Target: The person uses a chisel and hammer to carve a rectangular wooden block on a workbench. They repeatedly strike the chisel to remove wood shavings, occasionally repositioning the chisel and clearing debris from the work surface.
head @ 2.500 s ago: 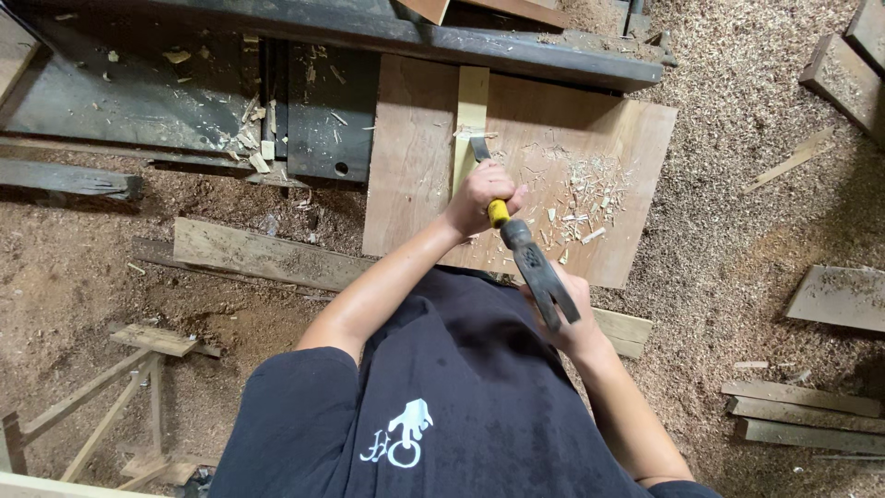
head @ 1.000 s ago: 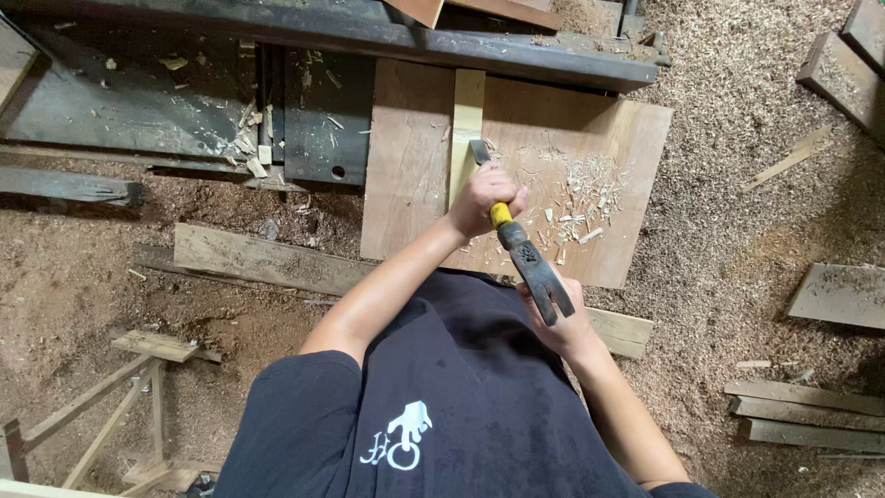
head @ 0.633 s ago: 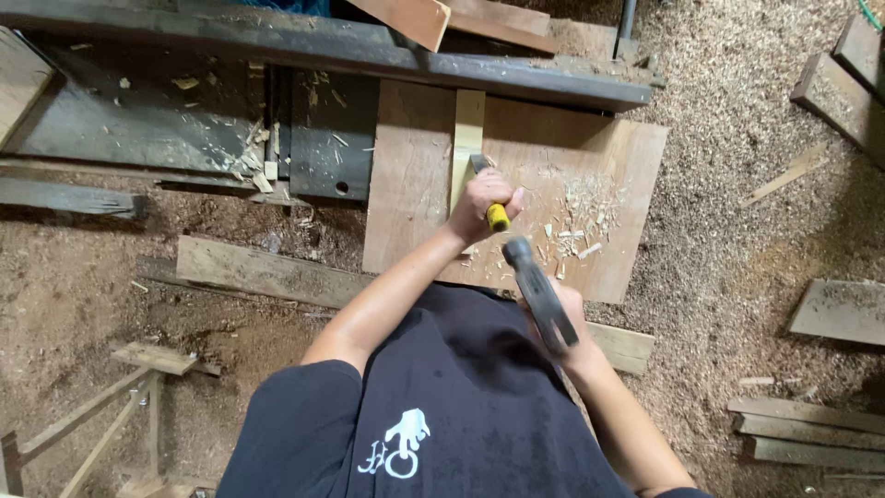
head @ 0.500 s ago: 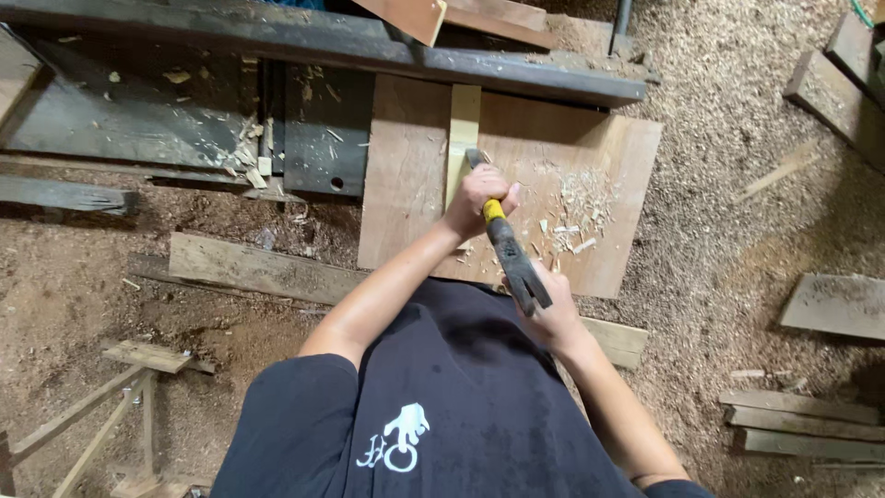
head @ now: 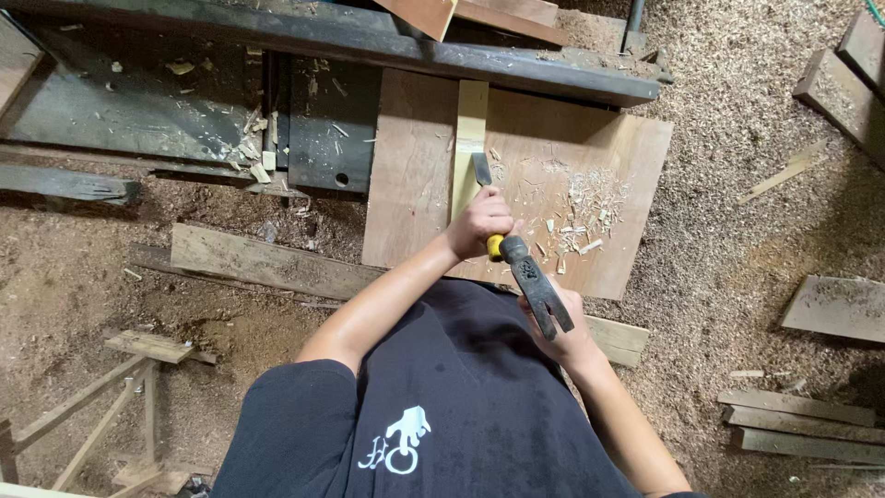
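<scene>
No packages, labels, signs or screens.

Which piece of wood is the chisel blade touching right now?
The narrow pale strip lying upright on the plywood board; other planks lie off in the sawdust.

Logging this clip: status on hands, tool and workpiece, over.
Left hand gripping chisel, blade on pale wood strip. Right hand holding hammer, head at chisel's yellow butt. Wood chips scattered on plywood board, nothing blocking.
</scene>
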